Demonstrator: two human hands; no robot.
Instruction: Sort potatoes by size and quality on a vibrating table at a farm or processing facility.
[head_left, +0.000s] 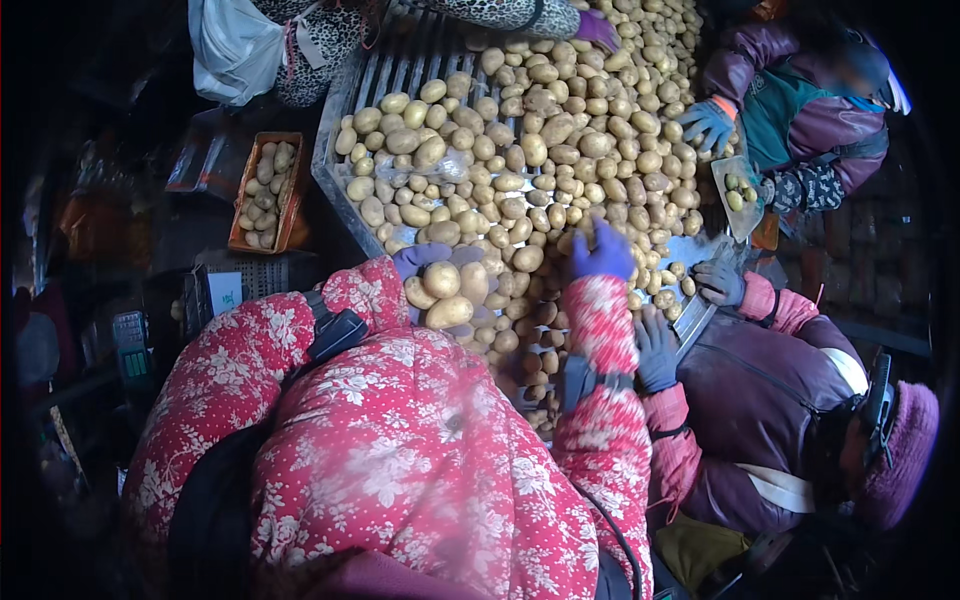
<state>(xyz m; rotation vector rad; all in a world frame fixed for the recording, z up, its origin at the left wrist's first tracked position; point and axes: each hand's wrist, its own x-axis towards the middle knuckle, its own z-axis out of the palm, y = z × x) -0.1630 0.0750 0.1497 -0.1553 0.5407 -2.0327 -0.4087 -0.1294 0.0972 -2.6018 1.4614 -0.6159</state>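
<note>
Several potatoes (442, 279) rest cradled in my left hand (420, 259), which wears a purple glove and sits at the near left side of the sorting table. The cradled potatoes hide part of that hand. My right hand (602, 253), also purple-gloved and slightly blurred, reaches over the potato pile (592, 180) with its fingers spread. Nothing shows in its grasp, though its palm is turned away from view. Brownish potatoes lie just left of its fingers. The loose potatoes vary in size and cover much of the table.
The slatted metal table (349, 90) has a raised edge at left. Beyond it stands a box of potatoes (264, 195). Clear plastic (431, 166) lies among the potatoes. Co-workers' gloved hands (709, 124) work at the far side and right; one holds a scoop-like container (739, 196).
</note>
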